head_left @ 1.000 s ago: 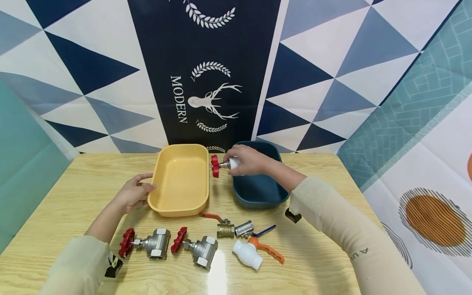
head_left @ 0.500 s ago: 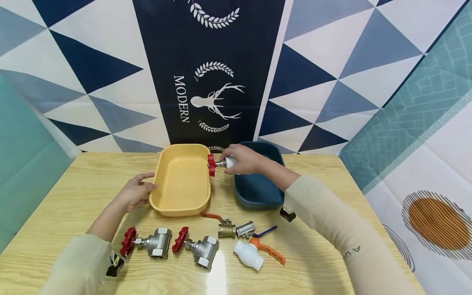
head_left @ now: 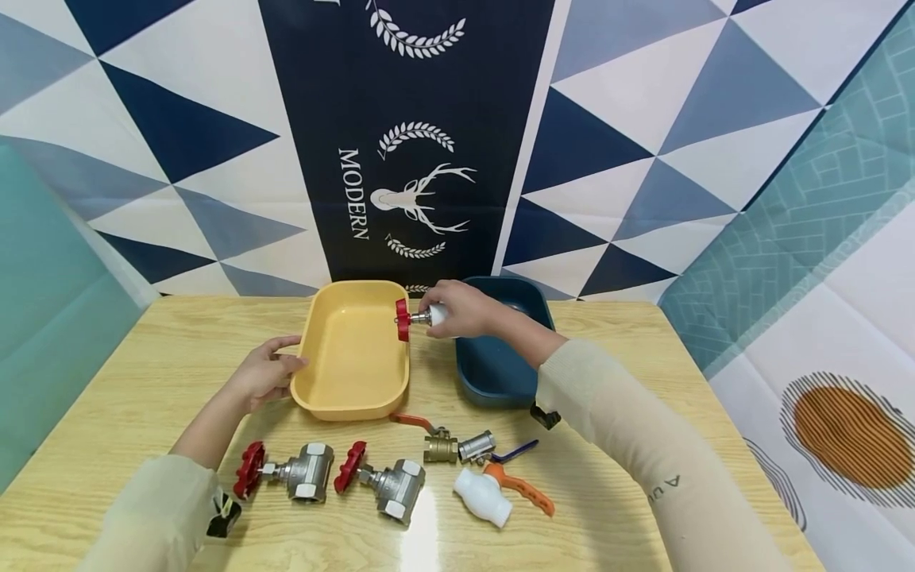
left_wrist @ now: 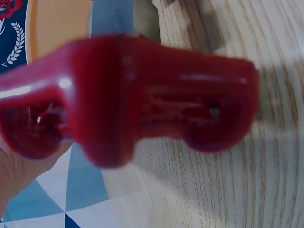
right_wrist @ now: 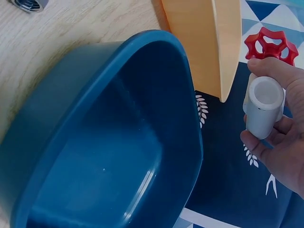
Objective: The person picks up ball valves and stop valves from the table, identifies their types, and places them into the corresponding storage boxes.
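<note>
My right hand grips a white-bodied valve with a red handwheel and metal stem, thumb and fingers around the white body. In the head view, the handwheel overlaps the right rim of the yellow bin, and the hand is left of the dark blue bin. At the yellow bin's left side, my left hand holds the rim; part of its fingers is hidden. Two metal valves with red handwheels, one left and one right, lie in front of the yellow bin.
A brass ball valve with a red lever, a small silver valve with a blue lever and a white ball valve with an orange lever lie on the wooden table. A patterned backdrop rises behind both bins.
My right hand has moved slightly left with the white-bodied valve, from beside the blue bin to the yellow bin's right rim. The left hand stays at the yellow bin.
</note>
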